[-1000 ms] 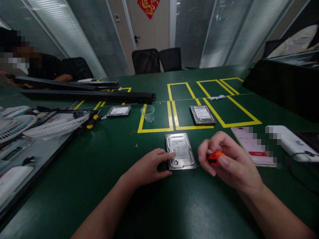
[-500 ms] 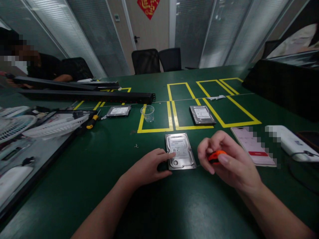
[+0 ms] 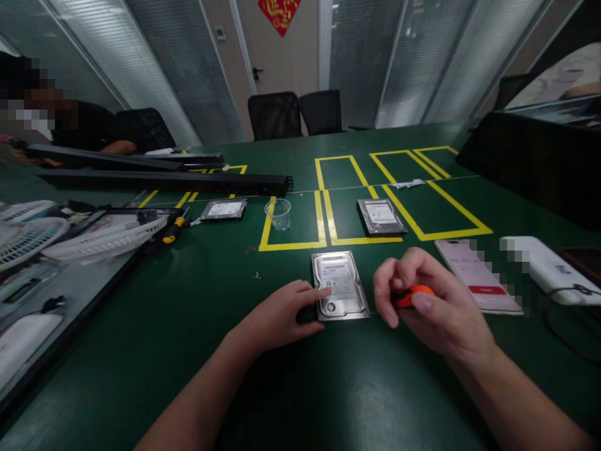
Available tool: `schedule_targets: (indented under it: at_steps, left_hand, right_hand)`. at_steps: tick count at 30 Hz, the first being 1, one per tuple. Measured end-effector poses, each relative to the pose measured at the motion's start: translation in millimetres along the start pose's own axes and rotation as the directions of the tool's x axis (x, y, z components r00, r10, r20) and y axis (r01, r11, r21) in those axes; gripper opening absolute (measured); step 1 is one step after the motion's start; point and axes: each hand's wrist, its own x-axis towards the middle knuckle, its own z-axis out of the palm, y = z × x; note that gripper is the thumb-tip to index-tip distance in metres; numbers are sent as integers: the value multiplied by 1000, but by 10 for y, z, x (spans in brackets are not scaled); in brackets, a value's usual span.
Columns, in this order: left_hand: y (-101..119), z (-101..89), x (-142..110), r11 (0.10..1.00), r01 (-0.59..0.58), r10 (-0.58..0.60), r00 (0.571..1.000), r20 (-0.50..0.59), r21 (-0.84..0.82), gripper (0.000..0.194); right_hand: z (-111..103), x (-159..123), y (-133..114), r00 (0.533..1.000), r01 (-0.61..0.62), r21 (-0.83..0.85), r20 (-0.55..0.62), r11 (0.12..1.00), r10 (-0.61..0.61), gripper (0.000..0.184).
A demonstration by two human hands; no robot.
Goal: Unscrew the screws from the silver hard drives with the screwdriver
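Note:
A silver hard drive (image 3: 342,282) lies flat on the green table. My left hand (image 3: 286,316) grips it from the left side, its index finger on the label and its thumb at the near left corner. In my right hand (image 3: 436,307) is a screwdriver (image 3: 413,295) with an orange and black handle, held between thumb and fingers. Its thin shaft points left at the drive's near right corner; whether the tip sits in a screw there I cannot tell. Tiny bits, perhaps screws, (image 3: 256,275) lie left of the drive.
Beyond stand a clear plastic cup (image 3: 278,216) and two more hard drives (image 3: 381,216), (image 3: 224,208). A yellow-black screwdriver (image 3: 175,230) lies beside a panel with white grilles (image 3: 103,241). Long black bars (image 3: 178,181) lie behind. At right are a phone (image 3: 479,275) and a white device (image 3: 549,269).
My right fingers shift and turn slightly around the orange screwdriver handle. My left hand and the hard drive stay still.

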Motion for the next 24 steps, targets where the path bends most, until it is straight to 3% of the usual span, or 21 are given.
schedule_targets:
  at_steps: [3,7,12,16,18,21,24]
  left_hand:
    - [-12,3,-2,1000,-1,1,1000,6,5,69]
    - [-4,-7,3,1000,-6,6,1000,4,4,69]
    - [4,-5,3,1000,-8,8,1000,2,5,68]
    - [1,-1,1,1000,-15,15,1000,-9,10,68]
    - [4,-6,2,1000,-8,8,1000,-2,10,69]
    - [13,-17,4,1000,6,-6,1000,12,6,69]
    - [19,-23,4,1000,9,-9,1000,14,4,68]
  right_hand:
    - [-6,-23,0,1000,-26,6,-13,1000,26,10]
    - [-11,-8,-9,1000,-10,-17,-2,1000,10,37]
    - [-15,0,4,1000,12,-6,-5,1000,-13,14]
    - [-15,-29,11,1000,-24,19,-6,1000,24,10]
    - [-14,-28,5,1000,-22,4,-16,1000,22,15]
    - [-11,-5,-6,1000,-7,-15,-7,1000,7,35]
    - [-5,17,-5,1000,6,-19,-5,1000,-6,27]
